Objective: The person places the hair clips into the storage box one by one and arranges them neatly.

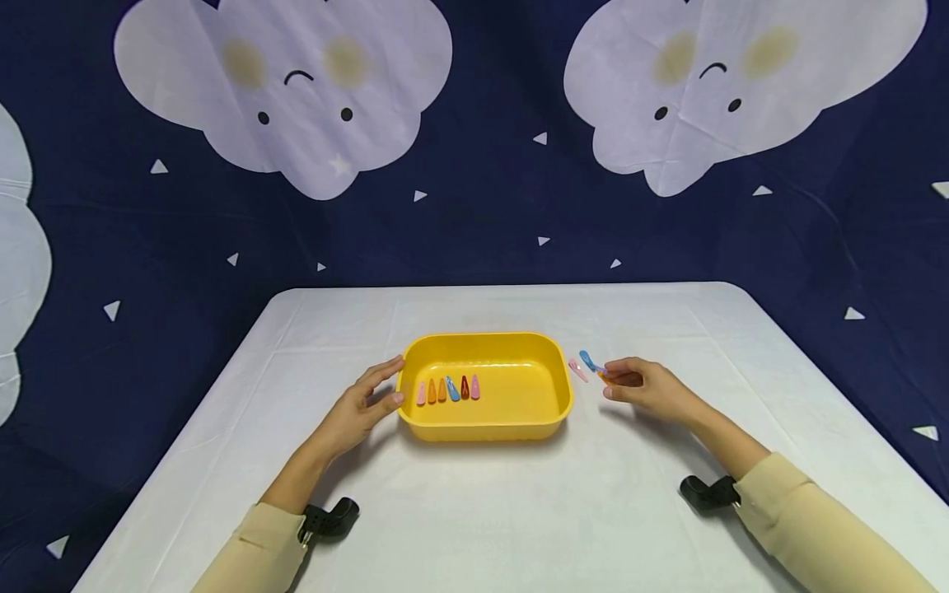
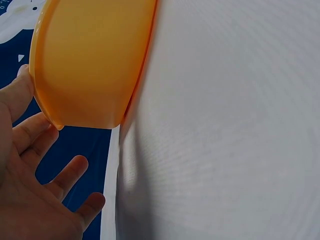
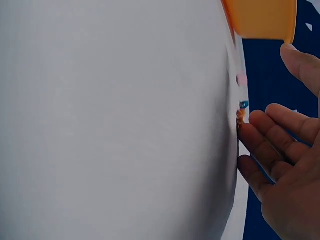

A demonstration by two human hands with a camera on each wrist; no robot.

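Note:
My left hand (image 1: 356, 416) is at the left end of a yellow plastic tray (image 1: 482, 432), thumb and fingertips touching its rim. In the left wrist view, the other fingers of that hand stand spread away from the tray. Beside the tray's right end, my right hand (image 1: 656, 391) has its fingertips at a few snap hair clips on the table. A blue clip (image 1: 586, 360) and an orange clip (image 1: 605, 379) lie right at the fingers, with a purplish one partly hidden there. A pink clip (image 1: 577, 370) lies between them and the tray. The right thumb is apart from the fingers.
Inside the tray, several hair clips stand in a row toward the left, among them a blue clip (image 1: 452, 389) and a dark red clip (image 1: 465, 387). A white cloth (image 1: 474, 511) covers the table. Behind hangs a dark blue curtain (image 1: 489, 231) with clouds.

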